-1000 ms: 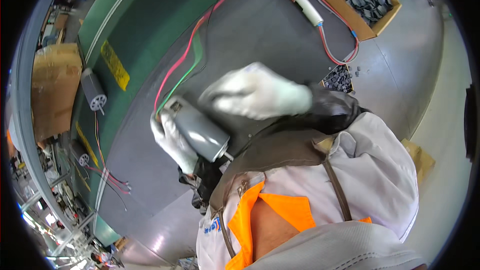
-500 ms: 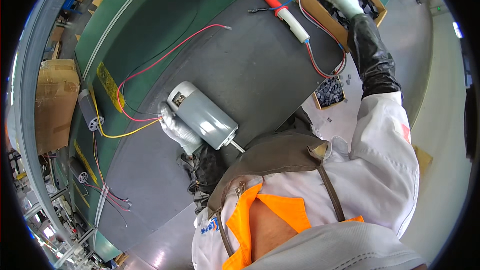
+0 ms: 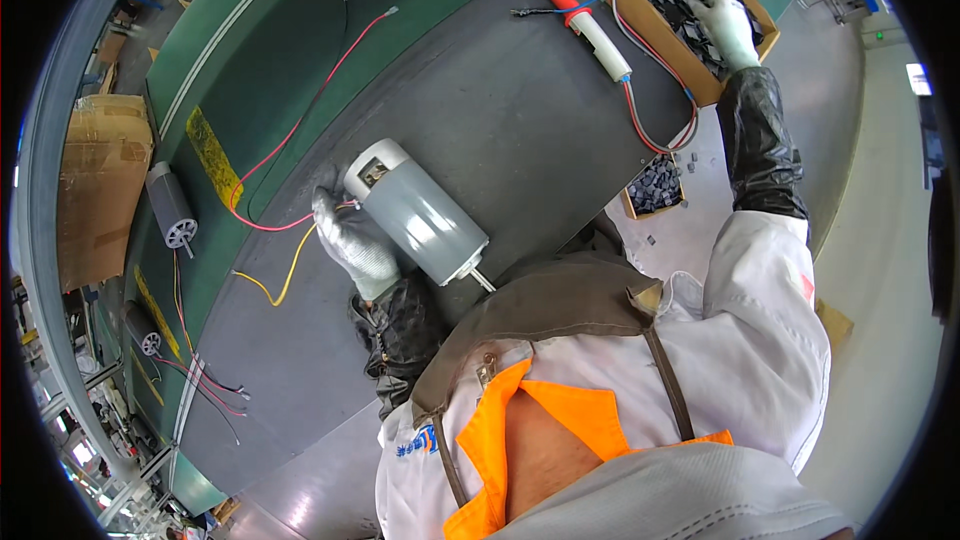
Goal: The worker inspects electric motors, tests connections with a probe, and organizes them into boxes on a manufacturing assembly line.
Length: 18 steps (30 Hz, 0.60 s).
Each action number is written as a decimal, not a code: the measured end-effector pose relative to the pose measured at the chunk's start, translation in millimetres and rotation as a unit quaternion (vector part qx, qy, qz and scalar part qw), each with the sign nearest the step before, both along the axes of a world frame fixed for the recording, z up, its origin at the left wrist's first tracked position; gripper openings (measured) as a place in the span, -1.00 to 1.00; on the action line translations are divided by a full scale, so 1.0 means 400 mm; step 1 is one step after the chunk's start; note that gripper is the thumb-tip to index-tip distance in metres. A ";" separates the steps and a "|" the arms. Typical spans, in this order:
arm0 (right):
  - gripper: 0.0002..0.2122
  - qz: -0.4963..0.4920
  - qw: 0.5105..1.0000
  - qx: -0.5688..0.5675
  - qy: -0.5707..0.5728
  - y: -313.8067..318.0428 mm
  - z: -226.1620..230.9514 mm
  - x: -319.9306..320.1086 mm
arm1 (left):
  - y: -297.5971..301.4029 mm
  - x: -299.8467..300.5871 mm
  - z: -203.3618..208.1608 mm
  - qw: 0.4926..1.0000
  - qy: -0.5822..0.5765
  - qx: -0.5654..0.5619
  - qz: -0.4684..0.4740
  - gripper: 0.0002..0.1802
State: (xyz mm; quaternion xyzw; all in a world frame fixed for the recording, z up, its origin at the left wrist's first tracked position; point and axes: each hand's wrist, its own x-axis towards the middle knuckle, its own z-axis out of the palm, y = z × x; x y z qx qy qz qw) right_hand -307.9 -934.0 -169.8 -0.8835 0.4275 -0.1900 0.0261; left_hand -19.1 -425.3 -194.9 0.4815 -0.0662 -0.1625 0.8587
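A grey cylindrical motor (image 3: 425, 215) lies on the dark work surface, its shaft pointing toward my apron. Beside its pale end cap, my left hand (image 3: 355, 245), in a white glove, is closed around the motor's wires. A red wire (image 3: 290, 140) runs from there up over the green belt, a black one beside it; a short yellow wire (image 3: 290, 280) curls to the left. At the upper right, my right hand (image 3: 728, 25), also gloved, is over black pieces (image 3: 685, 15) in a cardboard box (image 3: 690, 70). Its fingers are drawn together; what they hold, if anything, is unclear.
A red-and-white pen-shaped tool (image 3: 575, 15) with a cable lies left of the box. Below stands a smaller box of dark bits (image 3: 655, 188), some scattered nearby. Two more motors, one dark grey (image 3: 170, 205), sit along the green belt (image 3: 270, 60) by a large carton (image 3: 100, 180).
My right hand has shifted to the right and back toward me within the box. The yellow wire's loose end has dropped onto the work surface, away from the dark grey motor.
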 end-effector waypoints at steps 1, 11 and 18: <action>-0.64 0.002 1.000 -0.001 0.001 0.003 0.000 0.022 | -0.004 -0.001 -0.004 1.000 -0.015 0.024 -0.011 -0.50; -0.77 0.023 0.994 0.005 0.109 0.046 -0.003 0.059 | -0.015 -0.048 0.038 0.997 -0.039 0.064 -0.027 -0.39; -0.77 0.048 0.864 0.352 -0.357 0.278 0.173 0.033 | -0.019 -0.047 0.041 0.992 -0.044 0.085 -0.080 -0.48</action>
